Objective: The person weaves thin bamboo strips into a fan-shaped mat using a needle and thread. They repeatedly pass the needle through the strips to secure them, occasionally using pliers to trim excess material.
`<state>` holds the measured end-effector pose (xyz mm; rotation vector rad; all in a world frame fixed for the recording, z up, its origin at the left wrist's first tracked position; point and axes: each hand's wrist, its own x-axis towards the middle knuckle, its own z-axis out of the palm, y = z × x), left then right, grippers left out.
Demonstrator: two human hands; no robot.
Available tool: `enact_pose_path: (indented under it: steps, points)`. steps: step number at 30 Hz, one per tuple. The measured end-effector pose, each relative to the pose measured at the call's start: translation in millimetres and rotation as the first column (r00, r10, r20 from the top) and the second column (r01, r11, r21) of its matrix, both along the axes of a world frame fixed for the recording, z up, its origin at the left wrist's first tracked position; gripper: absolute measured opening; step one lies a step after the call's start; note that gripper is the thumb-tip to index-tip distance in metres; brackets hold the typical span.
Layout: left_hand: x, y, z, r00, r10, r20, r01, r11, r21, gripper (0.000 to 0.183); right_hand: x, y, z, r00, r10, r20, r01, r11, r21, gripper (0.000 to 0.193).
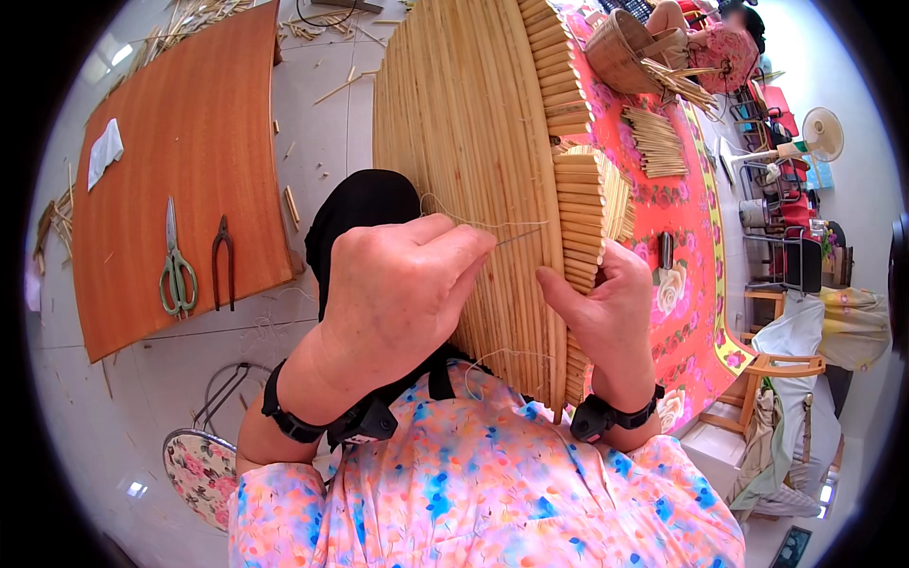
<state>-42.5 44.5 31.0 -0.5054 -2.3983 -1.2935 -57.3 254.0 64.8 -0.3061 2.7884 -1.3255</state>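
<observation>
A large panel of pale yellow reed stalks leans across my lap, its stalks running lengthwise side by side. Along its right edge runs a long rod, with a band of short cut stalks beyond it. My left hand is closed in a pinch on a thin needle, whose tip points right toward the rod. Pale thread loops from near that hand across the stalks. My right hand grips the panel's edge, thumb by the rod and fingers partly hidden behind the short stalks.
At left, an orange-brown board holds green-handled scissors, dark pliers and a white cloth. A red floral table on the right bears cut stalks and a basket. Another person sits beyond.
</observation>
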Motion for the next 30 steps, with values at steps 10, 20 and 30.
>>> enact_pose_path:
  steps: [10, 20, 30]
  points:
    - [-0.5, 0.9, 0.9, 1.0, -0.004, 0.004, 0.004, 1.0, -0.023, 0.012, -0.1, 3.3, -4.7, 1.0, 0.012, -0.01, -0.012, 1.0, -0.019, 0.018]
    - [0.2, 1.2, 3.6, 1.0, 0.0, 0.001, 0.0, 0.999, -0.052, 0.012, 0.7, 1.6, -1.4, 0.999, 0.016, -0.034, -0.016, 1.0, 0.013, 0.018]
    - [0.3, 0.8, 5.9, 1.0, 0.0, -0.002, 0.0, 0.997, -0.075, 0.013, 1.6, 0.3, 0.1, 0.999, 0.004, -0.034, -0.003, 0.999, 0.033, 0.019]
